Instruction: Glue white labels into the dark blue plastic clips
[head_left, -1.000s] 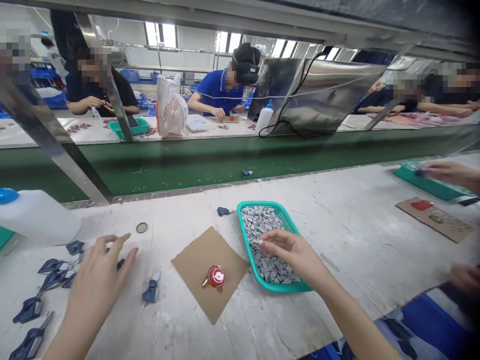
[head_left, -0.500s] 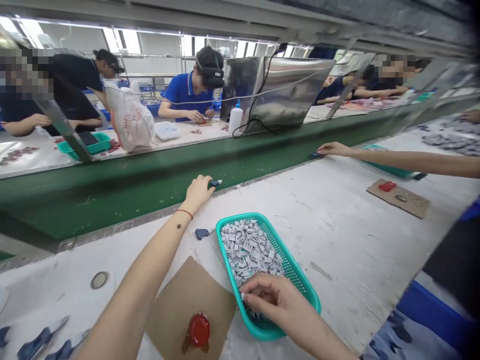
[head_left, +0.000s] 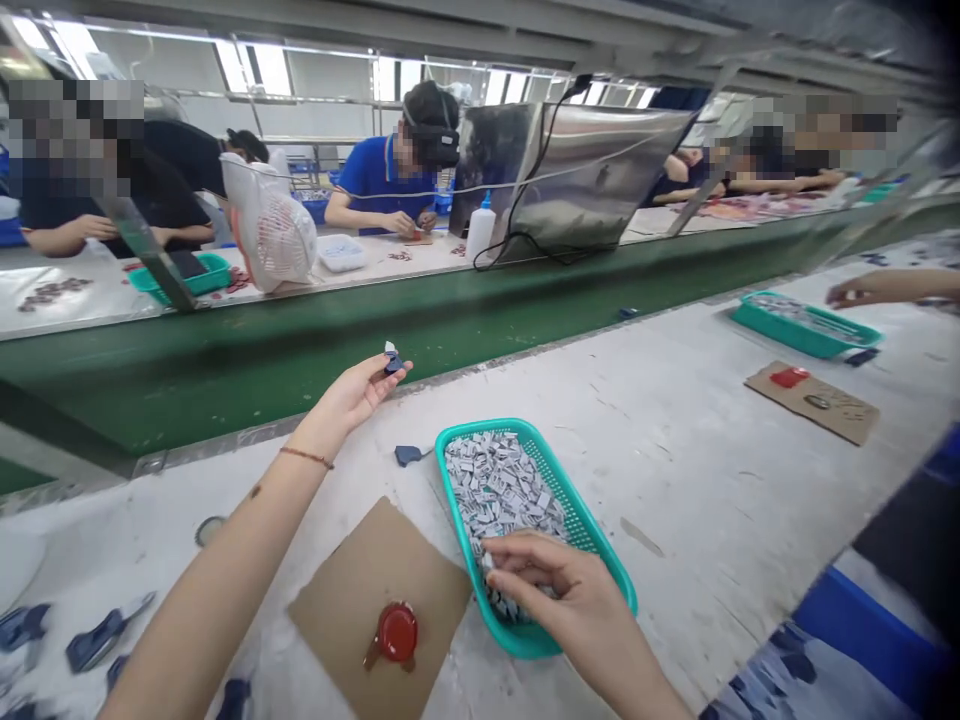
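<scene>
My left hand [head_left: 366,392] is closed with its palm turned up, holding a small dark blue piece with a whitish tip [head_left: 393,362] between thumb and fingers, above the near edge of the green belt. My right hand [head_left: 559,585] is pinched over the near half of a teal plastic basket [head_left: 600,545], with a small light grey piece [head_left: 487,560] at its fingertips. Many like grey pieces [head_left: 502,485] fill the basket. Left of it lies a dark blue piece with a thin metal end [head_left: 409,456]. Cardboard [head_left: 337,590] bearing a round red blob [head_left: 397,632] lies between my arms.
Several blue-handled pieces [head_left: 97,638] lie at lower left. A green belt [head_left: 330,330] runs beyond the table, carrying another blue piece [head_left: 628,313]. On the right are a co-worker's hand [head_left: 862,290], a second teal basket [head_left: 795,335] and cardboard [head_left: 847,410]. Several people work across the belt.
My left hand has moved left and turned palm up, with the dark blue piece lifted off the belt. My right hand has hardly moved. The co-worker's hand has drawn back from the belt, leaving a piece there.
</scene>
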